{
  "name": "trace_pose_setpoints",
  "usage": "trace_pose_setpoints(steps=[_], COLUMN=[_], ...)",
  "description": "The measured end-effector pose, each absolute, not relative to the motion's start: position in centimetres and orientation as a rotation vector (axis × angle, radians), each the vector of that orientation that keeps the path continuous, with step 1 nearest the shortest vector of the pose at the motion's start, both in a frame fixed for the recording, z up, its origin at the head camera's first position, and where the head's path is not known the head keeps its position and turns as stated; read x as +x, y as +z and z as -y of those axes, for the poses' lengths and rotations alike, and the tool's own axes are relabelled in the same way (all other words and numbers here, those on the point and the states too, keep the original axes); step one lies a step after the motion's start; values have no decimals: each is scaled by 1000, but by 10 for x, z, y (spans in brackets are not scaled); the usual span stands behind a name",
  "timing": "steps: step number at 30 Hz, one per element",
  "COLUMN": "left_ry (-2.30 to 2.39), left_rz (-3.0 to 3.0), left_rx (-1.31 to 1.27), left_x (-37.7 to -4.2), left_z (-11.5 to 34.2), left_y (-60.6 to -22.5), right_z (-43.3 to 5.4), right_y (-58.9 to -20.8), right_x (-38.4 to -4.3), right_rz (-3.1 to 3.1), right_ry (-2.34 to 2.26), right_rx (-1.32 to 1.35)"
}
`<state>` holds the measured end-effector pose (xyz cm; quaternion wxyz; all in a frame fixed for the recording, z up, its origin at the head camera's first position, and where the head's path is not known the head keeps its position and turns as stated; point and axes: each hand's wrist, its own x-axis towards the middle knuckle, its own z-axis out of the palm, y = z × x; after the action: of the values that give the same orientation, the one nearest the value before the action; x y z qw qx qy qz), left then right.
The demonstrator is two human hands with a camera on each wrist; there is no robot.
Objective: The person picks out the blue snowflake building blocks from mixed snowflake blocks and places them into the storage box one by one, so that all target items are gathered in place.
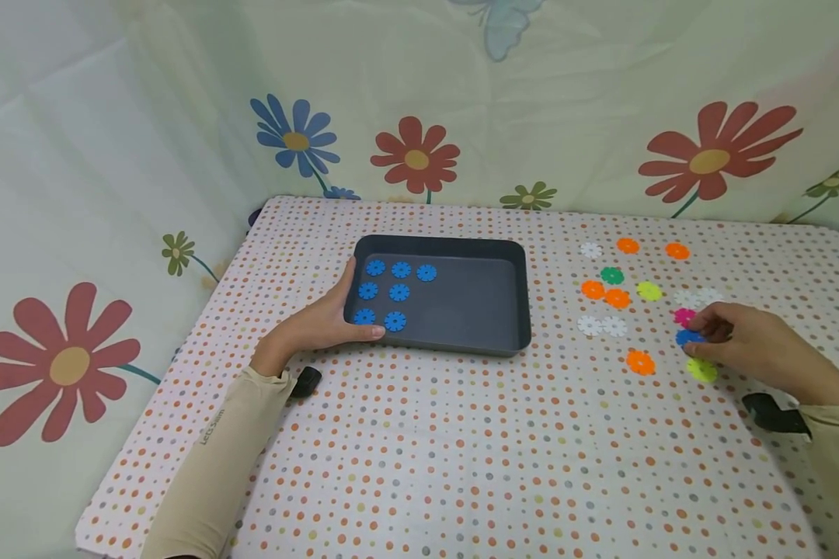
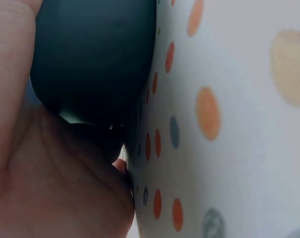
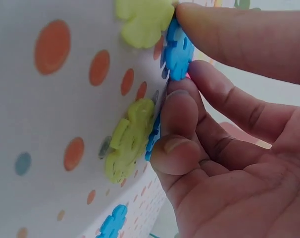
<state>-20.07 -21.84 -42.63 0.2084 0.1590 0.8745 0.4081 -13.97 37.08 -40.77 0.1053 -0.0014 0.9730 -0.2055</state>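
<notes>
My left hand (image 1: pixel 325 318) holds the left end of a dark grey rectangular tray (image 1: pixel 471 310), its thumb along the near rim. Seen from the left wrist, the tray's dark wall (image 2: pixel 95 54) lies against the palm. Several blue notched plastic discs (image 1: pixel 399 293) lie flat in the tray's left part, in three rows. Over at the table's right, my right hand (image 1: pixel 741 334) pinches a blue notched disc (image 3: pixel 178 52) between thumb and fingers, close over the cloth. Beside it are a pink disc (image 1: pixel 684 316) and a yellow-green disc (image 1: pixel 702 370).
Loose discs lie right of the tray: orange ones (image 1: pixel 641 362), white ones (image 1: pixel 590 325), a green one (image 1: pixel 611 276) and another yellow-green one (image 1: pixel 649 291). A dotted cloth (image 1: pixel 461 450) covers the table. Behind it hangs a flower-printed curtain (image 1: pixel 580 116).
</notes>
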Motion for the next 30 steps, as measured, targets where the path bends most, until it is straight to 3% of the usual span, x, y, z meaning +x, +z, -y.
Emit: trace_pose_setpoints(steps=[30], left_ry=[1149], left_rz=[-2423], left_rx=[448], left_x=[-199], left_z=[216], left_y=[-425], right_z=[-371], right_y=[-407], right_x=[-134], right_rz=[-2957], right_ry=[-618], right_rx=[-18])
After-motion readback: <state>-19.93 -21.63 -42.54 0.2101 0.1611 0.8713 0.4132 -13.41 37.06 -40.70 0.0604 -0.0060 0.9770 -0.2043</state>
